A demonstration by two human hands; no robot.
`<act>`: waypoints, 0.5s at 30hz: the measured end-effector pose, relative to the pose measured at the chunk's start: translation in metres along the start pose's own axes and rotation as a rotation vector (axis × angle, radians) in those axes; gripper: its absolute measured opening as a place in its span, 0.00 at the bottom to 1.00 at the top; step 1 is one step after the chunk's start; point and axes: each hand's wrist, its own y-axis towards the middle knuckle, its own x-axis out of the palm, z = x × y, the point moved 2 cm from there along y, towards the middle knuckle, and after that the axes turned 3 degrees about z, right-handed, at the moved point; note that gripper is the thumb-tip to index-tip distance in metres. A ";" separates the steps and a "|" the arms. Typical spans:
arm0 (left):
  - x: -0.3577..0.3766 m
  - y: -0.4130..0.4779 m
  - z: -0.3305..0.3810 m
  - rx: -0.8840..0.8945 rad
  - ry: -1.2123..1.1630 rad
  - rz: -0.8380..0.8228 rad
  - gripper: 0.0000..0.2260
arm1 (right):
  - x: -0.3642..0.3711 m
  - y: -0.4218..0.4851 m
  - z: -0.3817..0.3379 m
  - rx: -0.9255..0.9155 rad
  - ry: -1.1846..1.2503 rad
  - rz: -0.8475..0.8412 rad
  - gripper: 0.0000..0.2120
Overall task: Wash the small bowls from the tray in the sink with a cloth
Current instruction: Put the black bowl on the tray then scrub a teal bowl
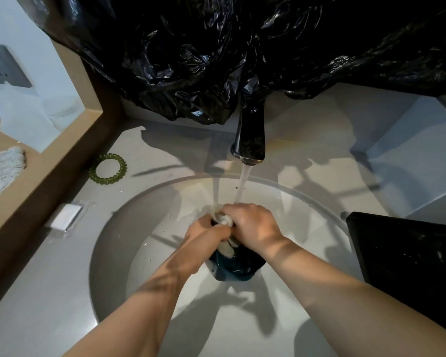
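Centre frame, under the tap (250,140) stream: left hand (206,234) and right hand (254,225) both curled tight on white cloth (225,220), dark teal bowl (238,266) just beneath, inside sink (129,253).

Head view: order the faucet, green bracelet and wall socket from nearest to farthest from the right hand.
1. Faucet, just beyond the right hand, pouring onto it.
2. Green bracelet, on the counter, left.
3. Wall socket, far upper left.
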 end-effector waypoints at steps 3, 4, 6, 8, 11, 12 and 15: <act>-0.004 0.004 0.001 -0.015 -0.085 0.135 0.09 | 0.001 0.010 0.012 0.244 0.170 -0.010 0.10; -0.005 0.004 0.002 -0.021 -0.124 0.176 0.06 | 0.003 0.011 0.017 0.331 0.216 -0.009 0.11; -0.007 0.005 0.002 -0.024 -0.189 0.248 0.05 | 0.011 0.007 0.023 0.514 0.326 -0.014 0.12; -0.006 0.006 -0.001 -0.013 -0.222 0.304 0.05 | 0.026 -0.004 0.025 0.692 0.555 -0.020 0.13; -0.003 0.004 -0.002 -0.011 -0.237 0.318 0.05 | 0.044 -0.020 0.021 0.886 1.048 -0.038 0.10; -0.002 0.003 -0.001 -0.003 -0.227 0.303 0.07 | 0.046 -0.022 0.021 0.920 1.120 -0.036 0.09; -0.002 0.002 0.003 0.050 -0.091 0.169 0.07 | 0.039 -0.016 0.030 0.775 0.818 0.061 0.08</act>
